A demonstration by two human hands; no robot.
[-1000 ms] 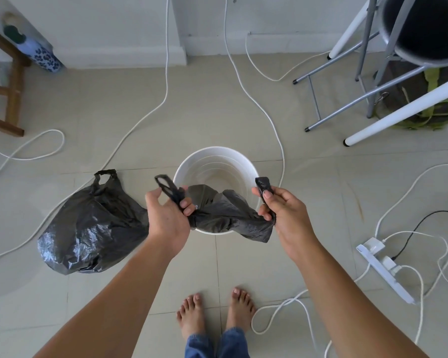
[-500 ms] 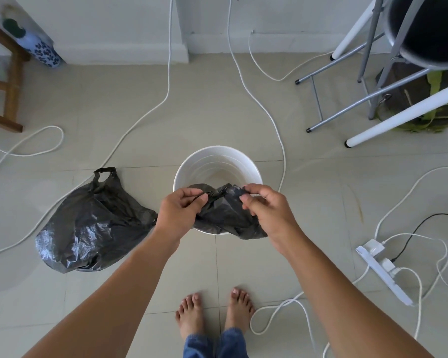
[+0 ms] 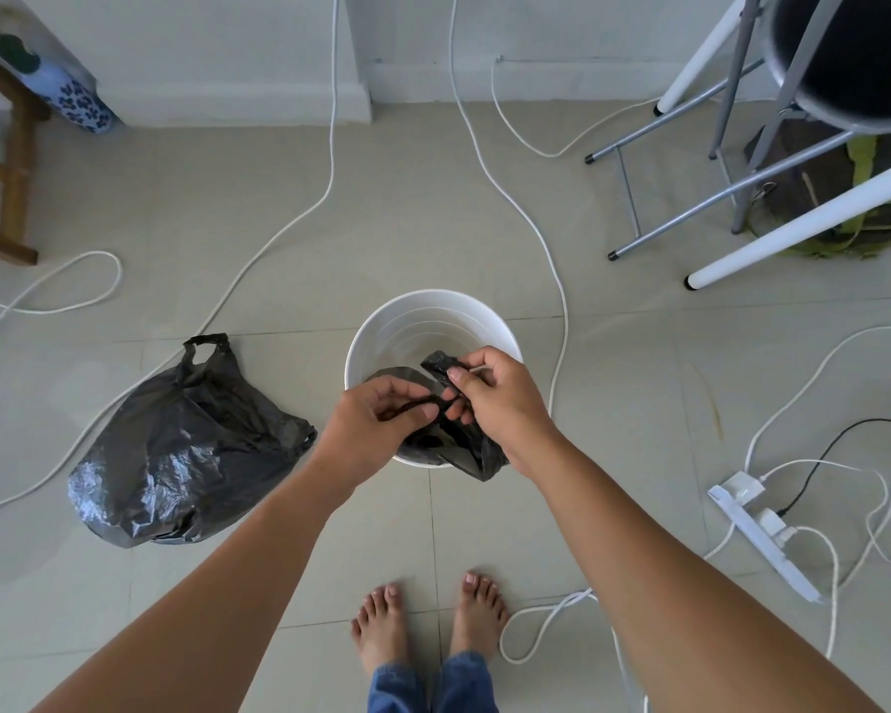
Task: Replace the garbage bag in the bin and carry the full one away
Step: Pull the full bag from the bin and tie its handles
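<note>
No writing can be read anywhere in the head view. Pale floor tiles [image 3: 433, 213] run up to a white wall, crossed by white cables [image 3: 536, 229]. At frame centre, the left hand [image 3: 376, 424] and right hand [image 3: 495, 398] pinch a crumpled new bag [image 3: 464, 450] over the white bin [image 3: 433, 311]. The full bag [image 3: 176, 450] lies at the lower left, handles pointing up-frame.

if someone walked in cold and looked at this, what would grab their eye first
First, the two hands meeting at centre: the left hand and right hand both pinch a crumpled fresh black bag over the open white bin, whose inside looks bare. Next, the full black bag lying on the tiles to the left of the bin. White cables snake across the floor all around.
</note>
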